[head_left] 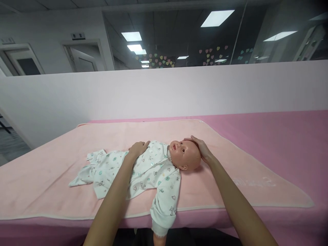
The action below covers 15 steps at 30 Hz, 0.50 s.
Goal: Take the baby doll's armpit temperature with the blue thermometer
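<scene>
A baby doll (156, 167) lies on its back on a peach towel (220, 191), its head to the right and its legs to the left. It wears a white long-sleeved outfit with small printed figures. My left hand (139, 149) rests on the doll's far side, around the belly, with fingers laid flat; the doll's far arm is not visible. At the top of the doll's bald head, my right hand (201, 147) lies against it with fingers stretched along the far side. The doll's near arm hangs over the front edge.
Beneath the towel is a pink padded surface (282, 143). A low white wall (164, 92) runs behind it, with a window (184, 37) bearing heart stickers above. Grey floor (12, 147) shows at the far left. Dark shapes lie below the front edge.
</scene>
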Each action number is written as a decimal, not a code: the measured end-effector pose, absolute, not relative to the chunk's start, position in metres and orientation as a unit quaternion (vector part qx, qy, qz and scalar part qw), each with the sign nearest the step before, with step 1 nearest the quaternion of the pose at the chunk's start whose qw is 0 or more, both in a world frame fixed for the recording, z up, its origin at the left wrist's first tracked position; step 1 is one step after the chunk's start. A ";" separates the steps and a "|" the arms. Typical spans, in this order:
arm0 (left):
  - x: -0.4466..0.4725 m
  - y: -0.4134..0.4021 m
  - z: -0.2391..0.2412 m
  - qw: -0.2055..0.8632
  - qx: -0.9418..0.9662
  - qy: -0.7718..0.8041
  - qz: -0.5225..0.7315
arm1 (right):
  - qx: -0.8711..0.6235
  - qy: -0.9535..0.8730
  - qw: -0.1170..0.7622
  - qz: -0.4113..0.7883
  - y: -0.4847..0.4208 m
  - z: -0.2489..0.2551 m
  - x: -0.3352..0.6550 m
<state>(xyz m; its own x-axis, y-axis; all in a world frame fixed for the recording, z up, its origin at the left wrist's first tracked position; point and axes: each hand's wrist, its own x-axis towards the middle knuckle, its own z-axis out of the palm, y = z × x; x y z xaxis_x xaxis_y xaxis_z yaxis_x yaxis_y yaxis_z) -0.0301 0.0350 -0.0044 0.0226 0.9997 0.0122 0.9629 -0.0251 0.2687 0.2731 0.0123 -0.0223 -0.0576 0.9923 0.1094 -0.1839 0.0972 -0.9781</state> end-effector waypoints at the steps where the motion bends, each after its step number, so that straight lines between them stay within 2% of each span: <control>1: -0.030 0.035 -0.005 0.093 0.709 0.692 0.099 | -0.408 -0.491 0.559 0.529 0.013 -0.023 0.273; 6: -0.030 0.035 -0.005 0.092 0.707 0.694 0.099 | -0.391 -0.533 0.499 0.561 0.012 -0.023 0.273; 12: -0.030 0.034 -0.005 0.092 0.710 0.691 0.098 | -0.398 -0.495 0.569 0.521 0.017 -0.026 0.275; 15: -0.030 0.034 -0.004 0.093 0.710 0.691 0.098 | -0.396 -0.502 0.564 0.523 0.016 -0.026 0.275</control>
